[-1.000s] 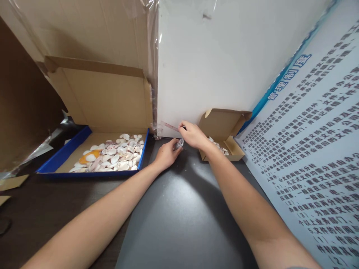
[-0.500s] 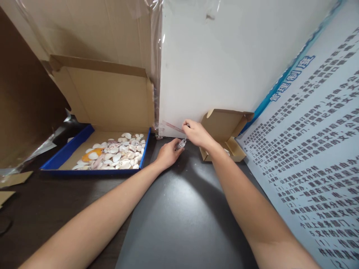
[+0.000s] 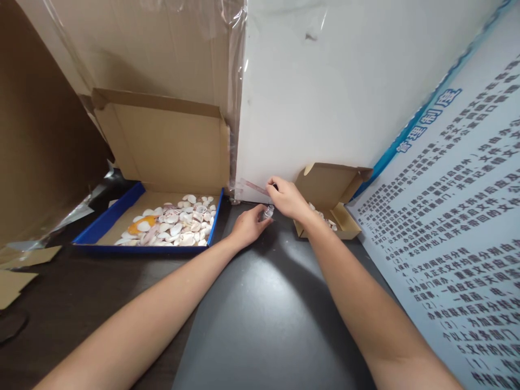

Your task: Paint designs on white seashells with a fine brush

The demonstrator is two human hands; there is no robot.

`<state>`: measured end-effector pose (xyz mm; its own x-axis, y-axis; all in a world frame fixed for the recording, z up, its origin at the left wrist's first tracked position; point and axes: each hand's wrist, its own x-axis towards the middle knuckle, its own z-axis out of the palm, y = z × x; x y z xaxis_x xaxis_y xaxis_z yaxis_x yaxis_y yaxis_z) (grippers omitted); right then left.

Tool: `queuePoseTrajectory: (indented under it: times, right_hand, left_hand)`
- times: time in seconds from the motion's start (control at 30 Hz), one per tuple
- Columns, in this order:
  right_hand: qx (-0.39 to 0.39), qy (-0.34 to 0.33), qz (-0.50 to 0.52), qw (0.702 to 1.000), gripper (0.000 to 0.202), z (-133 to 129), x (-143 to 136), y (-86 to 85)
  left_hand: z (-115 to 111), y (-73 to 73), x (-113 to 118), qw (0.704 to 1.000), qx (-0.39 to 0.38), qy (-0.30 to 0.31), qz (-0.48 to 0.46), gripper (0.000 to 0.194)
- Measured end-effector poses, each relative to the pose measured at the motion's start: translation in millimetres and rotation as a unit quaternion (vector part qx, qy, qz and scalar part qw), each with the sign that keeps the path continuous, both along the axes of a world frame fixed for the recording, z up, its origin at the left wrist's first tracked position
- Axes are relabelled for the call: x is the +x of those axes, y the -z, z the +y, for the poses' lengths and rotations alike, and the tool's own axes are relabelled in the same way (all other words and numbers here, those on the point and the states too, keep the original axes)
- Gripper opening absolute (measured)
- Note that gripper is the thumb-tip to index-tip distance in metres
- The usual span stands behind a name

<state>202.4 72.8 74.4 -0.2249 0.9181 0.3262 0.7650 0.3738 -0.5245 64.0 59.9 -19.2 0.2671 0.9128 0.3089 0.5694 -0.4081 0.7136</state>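
Against a white panel [image 3: 317, 97] at upper centre, the left hand [image 3: 248, 225] pinched a small clear bottle [image 3: 268, 212] mid-frame, much as a second earlier, while the right hand [image 3: 286, 198], pinching a small dark object [image 3: 275, 187], hovered beside it, handling apparently unfinished.

Left of the desk mat [image 3: 260, 319], on the tabletop [image 3: 85, 309], sits the larger cardboard box [image 3: 106, 223], seashells [image 3: 187, 226] inside, its raised lid behind; cardboard scraps [image 3: 18, 284] lie farther left; at the mat's far end a bottle [image 3: 268, 212] is in the left hand [image 3: 248, 226], the right hand [image 3: 285, 198] just right of it; beyond stands a board [image 3: 309, 103]; right of the right hand is the smaller cardboard box [image 3: 349, 223], holding shells [image 3: 327, 220]; a printed notice [image 3: 459, 211] flanks the far right.
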Motion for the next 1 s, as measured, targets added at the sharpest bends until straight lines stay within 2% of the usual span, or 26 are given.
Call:
queuePoseTrajectory:
  times: [0.17, 0.37, 0.6, 1.0]
  right_hand:
    - [0.011, 0.007, -0.001, 1.000, 0.018, 0.3, 4.9, -5.7]
    - [-0.009, 0.002, -0.034, 0.999, 0.017, -1.6, 3.2, -4.3]
    - [0.000, 0.039, -0.060, 0.997, 0.017, -5.5, 7.9, -13.2]
    - [-0.009, 0.009, -0.061, 0.998, 0.017, -3.9, 6.0, -8.8]
  left_hand:
    - [-0.8, -1.5, 0.4, 1.000, -0.001, -0.006, -0.001, 0.022]
    - [-1.6, -3.3, 0.7, 1.000, -0.008, -0.007, 0.001, 0.020]
    - [0.0, -1.9, 0.6, 1.000, -0.010, -0.013, -0.006, 0.020]
    - [-0.8, -2.0, 0.0, 1.000, -0.013, -0.022, 0.001, 0.019]
